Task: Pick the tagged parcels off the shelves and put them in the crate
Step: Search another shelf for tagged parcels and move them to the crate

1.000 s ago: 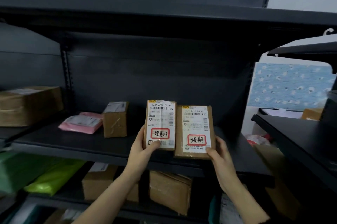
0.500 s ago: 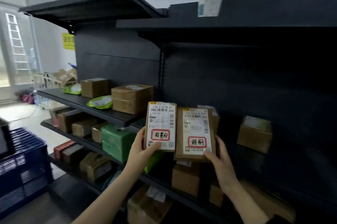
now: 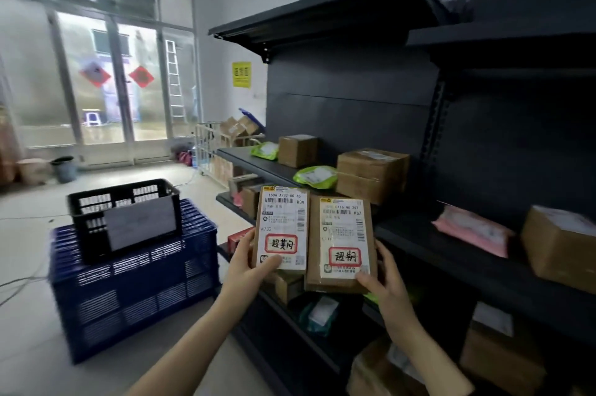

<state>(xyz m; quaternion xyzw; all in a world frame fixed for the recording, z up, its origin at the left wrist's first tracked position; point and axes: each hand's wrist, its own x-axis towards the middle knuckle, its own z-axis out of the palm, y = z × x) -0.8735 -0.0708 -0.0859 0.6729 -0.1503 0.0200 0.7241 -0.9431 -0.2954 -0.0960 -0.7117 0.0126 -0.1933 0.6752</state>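
Note:
I hold two small brown parcels upright side by side in front of the shelves, each with a white shipping label and a red-bordered handwritten tag. My left hand (image 3: 250, 261) grips the left tagged parcel (image 3: 282, 227) at its lower left edge, thumb on the label. The right tagged parcel (image 3: 342, 242) is held at its lower right corner by my right hand (image 3: 385, 281). A black crate (image 3: 124, 218) with a white sheet on its side sits on top of a blue crate (image 3: 135, 282) on the floor to my left.
Dark metal shelves (image 3: 451, 253) fill the right side, with brown boxes (image 3: 371, 174), green bags (image 3: 314, 174), a pink bag (image 3: 472, 229) and more parcels on lower levels. A white wire cart (image 3: 209, 145) with boxes stands by the glass doors (image 3: 119, 85). Cables lie on the floor at left.
My view has swung left from the shelf face toward the room, bringing the crates and glass doors into sight. Both hands keep the same hold on the two parcels.

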